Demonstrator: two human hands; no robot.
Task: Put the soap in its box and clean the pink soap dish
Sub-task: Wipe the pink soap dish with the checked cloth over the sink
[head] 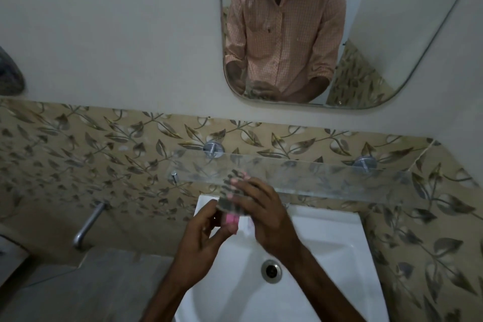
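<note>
Your two hands meet over the far edge of the white sink (326,243). Your right hand (264,217) holds a clear box (230,206); your left hand (201,238) pinches the pink soap (231,219) beneath it. You seem mid-boxing; next, seat it and close.

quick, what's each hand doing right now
Left hand: fingers curled onto the pink object's end.
Right hand: closed over the same pink object.

White washbasin (326,243) is mounted below glass shelf (326,178), leaf-patterned tiles (91,154), plain wall and rounded mirror (379,21).
</note>
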